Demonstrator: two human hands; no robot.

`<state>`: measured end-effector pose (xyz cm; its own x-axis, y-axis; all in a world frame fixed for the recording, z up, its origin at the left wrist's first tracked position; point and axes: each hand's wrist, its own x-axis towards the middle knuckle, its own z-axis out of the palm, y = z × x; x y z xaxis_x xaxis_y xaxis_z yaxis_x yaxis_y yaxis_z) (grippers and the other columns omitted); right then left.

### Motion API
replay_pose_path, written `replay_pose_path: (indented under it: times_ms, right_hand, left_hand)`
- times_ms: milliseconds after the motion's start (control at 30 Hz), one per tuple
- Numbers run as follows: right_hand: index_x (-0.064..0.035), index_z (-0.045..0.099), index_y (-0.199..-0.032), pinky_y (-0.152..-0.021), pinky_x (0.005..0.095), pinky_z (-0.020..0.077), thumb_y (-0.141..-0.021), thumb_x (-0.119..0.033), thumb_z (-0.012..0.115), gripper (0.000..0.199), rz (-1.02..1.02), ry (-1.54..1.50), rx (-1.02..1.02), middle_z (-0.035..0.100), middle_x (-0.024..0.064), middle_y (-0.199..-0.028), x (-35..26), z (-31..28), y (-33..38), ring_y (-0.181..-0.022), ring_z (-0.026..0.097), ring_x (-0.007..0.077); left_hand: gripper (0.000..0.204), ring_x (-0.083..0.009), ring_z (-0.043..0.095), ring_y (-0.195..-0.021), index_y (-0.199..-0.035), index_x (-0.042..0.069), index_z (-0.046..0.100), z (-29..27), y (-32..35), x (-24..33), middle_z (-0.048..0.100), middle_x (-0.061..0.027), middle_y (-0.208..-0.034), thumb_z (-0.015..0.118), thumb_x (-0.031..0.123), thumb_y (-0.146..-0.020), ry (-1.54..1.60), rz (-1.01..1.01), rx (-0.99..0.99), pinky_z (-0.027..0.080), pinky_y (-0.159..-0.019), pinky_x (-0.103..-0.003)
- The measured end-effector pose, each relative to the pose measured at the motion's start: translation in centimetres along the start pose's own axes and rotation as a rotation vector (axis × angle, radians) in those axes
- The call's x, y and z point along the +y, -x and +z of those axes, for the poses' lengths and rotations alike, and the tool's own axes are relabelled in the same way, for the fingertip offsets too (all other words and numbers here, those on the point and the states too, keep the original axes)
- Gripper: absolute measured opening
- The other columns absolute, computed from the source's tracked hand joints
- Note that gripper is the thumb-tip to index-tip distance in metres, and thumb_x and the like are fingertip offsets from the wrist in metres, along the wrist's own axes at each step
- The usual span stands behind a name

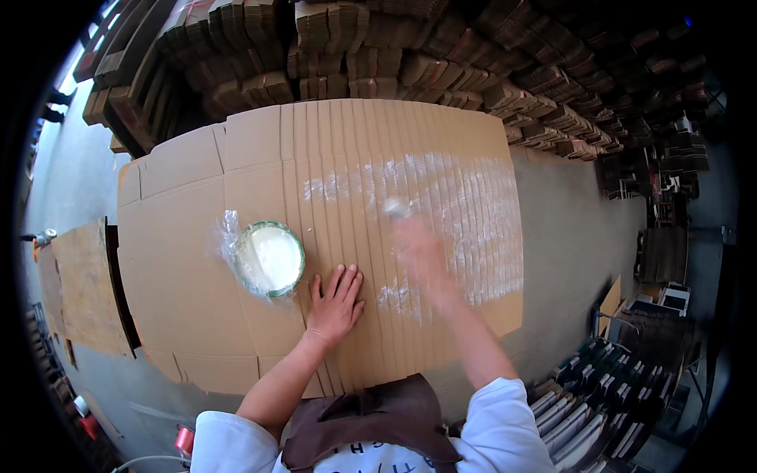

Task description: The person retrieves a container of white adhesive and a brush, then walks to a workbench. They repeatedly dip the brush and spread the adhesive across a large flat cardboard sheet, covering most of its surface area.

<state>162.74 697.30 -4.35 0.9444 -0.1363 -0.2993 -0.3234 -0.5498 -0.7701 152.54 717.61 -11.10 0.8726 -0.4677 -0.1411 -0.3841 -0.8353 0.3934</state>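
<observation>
My left hand (335, 303) lies flat with fingers spread, pressing on a row of narrow cardboard strips (364, 315) in front of me. Over the strips further right, my right hand (419, 246) is blurred by motion. It grips a whitish-ended tool, apparently a brush (397, 208), whose details are smeared. White, glue-like streaks (481, 213) cover many of the strips on the right side. To the left of my left hand stands a round green-rimmed tub (301, 256) of white paste, with clear plastic film (229, 236) crumpled at its left side.
Broad cardboard sheets (173, 260) lie under the tub at the left. Tall stacks of flat cardboard (371, 63) line the far side. A wooden board (83, 288) stands at far left, a red spool (184, 441) at lower left, and stacked pieces (583, 410) at lower right.
</observation>
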Motion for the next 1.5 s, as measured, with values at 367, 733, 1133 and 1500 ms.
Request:
replay_pose_path:
  times_ms: [367,733,1133,1500]
  right_hand:
    - [0.0,0.065,-0.107,-0.081,0.0432,0.0503,-0.088,-0.009,0.058,0.022,-0.162,0.517,0.421,0.064,0.0177,-0.103,9.2,-13.6,-0.6,-0.092,0.063,0.0365]
    - [-0.0066,0.061,-0.104,-0.072,0.0448,0.0542,-0.091,-0.008,0.051,0.017,-0.539,0.565,0.004,0.059,0.0154,-0.102,10.7,-4.1,9.4,-0.089,0.063,0.035]
    - [-0.005,0.066,-0.104,-0.079,0.0417,0.0513,-0.088,-0.007,0.062,0.017,-0.278,0.463,0.163,0.063,0.0172,-0.1,8.9,-10.9,-3.1,-0.092,0.063,0.0354]
    - [-0.0049,0.068,-0.105,-0.082,0.0431,0.0516,-0.09,-0.014,0.061,0.019,-0.469,0.452,0.12,0.064,0.0172,-0.103,6.0,-5.1,-4.0,-0.093,0.063,0.0368]
  left_hand:
    - [0.059,-0.0217,0.028,-0.144,-0.143,0.012,0.042,-2.1,-0.4,-0.2,0.034,-0.0043,-0.154,0.06,0.032,-0.091,0.095,0.057,0.033,0.023,-0.115,-0.052]
    - [0.058,-0.0254,0.03,-0.143,-0.141,0.011,0.046,-1.8,4.4,-3.5,0.038,-0.0063,-0.151,0.059,0.032,-0.089,-0.071,0.109,-0.025,0.022,-0.115,-0.056]
    - [0.057,-0.0244,0.031,-0.142,-0.139,0.013,0.048,-0.9,5.1,-3.9,0.04,-0.0047,-0.15,0.061,0.033,-0.087,-0.088,0.104,-0.01,0.022,-0.116,-0.053]
    - [0.057,-0.0253,0.033,-0.141,-0.138,0.011,0.049,-1.2,4.4,-3.8,0.042,-0.0066,-0.149,0.061,0.032,-0.087,-0.025,0.124,0.016,0.021,-0.116,-0.054]
